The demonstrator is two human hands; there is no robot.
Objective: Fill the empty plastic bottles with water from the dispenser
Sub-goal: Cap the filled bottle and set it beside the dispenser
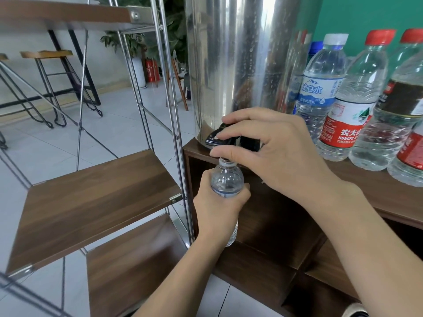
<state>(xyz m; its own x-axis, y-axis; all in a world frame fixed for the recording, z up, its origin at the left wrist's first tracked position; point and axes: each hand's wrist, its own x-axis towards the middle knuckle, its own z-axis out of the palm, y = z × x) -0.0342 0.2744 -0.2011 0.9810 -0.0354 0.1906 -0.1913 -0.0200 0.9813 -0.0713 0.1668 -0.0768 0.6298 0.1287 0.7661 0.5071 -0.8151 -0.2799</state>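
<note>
A tall steel water dispenser (pixel 240 65) stands on a dark wooden cabinet (pixel 377 197). Its black tap (pixel 229 137) juts out at the bottom front. My right hand (pixel 279 154) curls over the tap lever, fingers and thumb around it. Directly under the spout, my left hand (pixel 217 209) grips a clear uncapped plastic bottle (pixel 226 179) around its middle and holds it upright, its mouth just below the tap. My left hand hides most of the bottle's body. Whether water is flowing cannot be told.
Several capped plastic bottles stand to the right of the dispenser on the cabinet top, among them one with a blue label (pixel 320 88) and one with a red label (pixel 348 120). A metal-framed shelf unit with wooden boards (pixel 96 202) stands close on the left. Stools and tiled floor lie beyond.
</note>
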